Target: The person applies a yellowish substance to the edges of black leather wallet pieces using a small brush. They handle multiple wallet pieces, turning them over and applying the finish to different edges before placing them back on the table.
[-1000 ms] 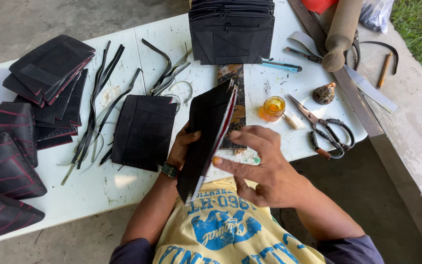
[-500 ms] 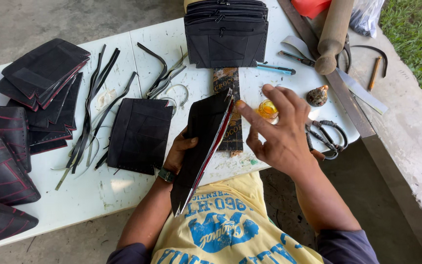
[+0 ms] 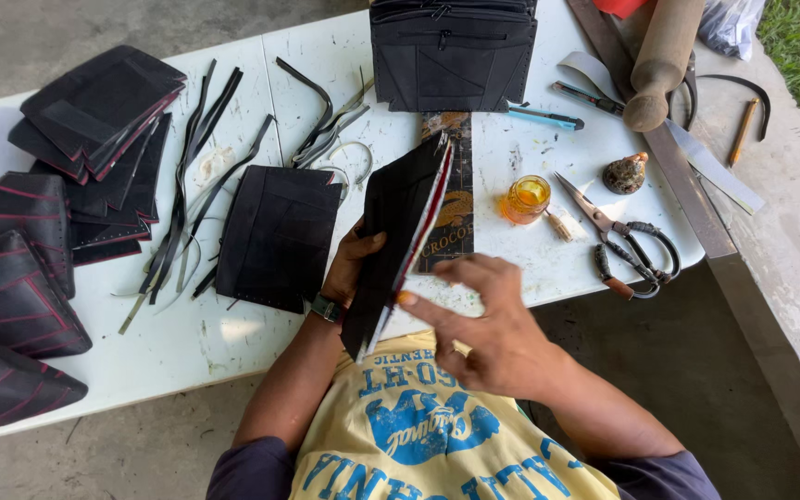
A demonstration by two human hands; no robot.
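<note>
Folded black panel (image 3: 398, 245) with a red-and-white edge, held upright above the near edge of the white worktop (image 3: 233, 333). Left hand (image 3: 349, 264) grips its back; right hand (image 3: 483, 324), fingers spread, touches its near edge. Flat black piece (image 3: 275, 236) lies left; jar (image 3: 525, 199) and scissors (image 3: 627, 245) right.

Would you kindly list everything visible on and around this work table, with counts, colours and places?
folded black piece: one, black with red edge, held upright at centre
flat black panel: one, black, left of centre
black strips: several, table left
stacked pieces: a pile, far left
black bag: one, top centre
glass jar: one, amber
scissors: one pair, right
rolling pin: one, wooden, top right
table: one, white
left hand: holds the piece
right hand: fingertip at its edge
</note>
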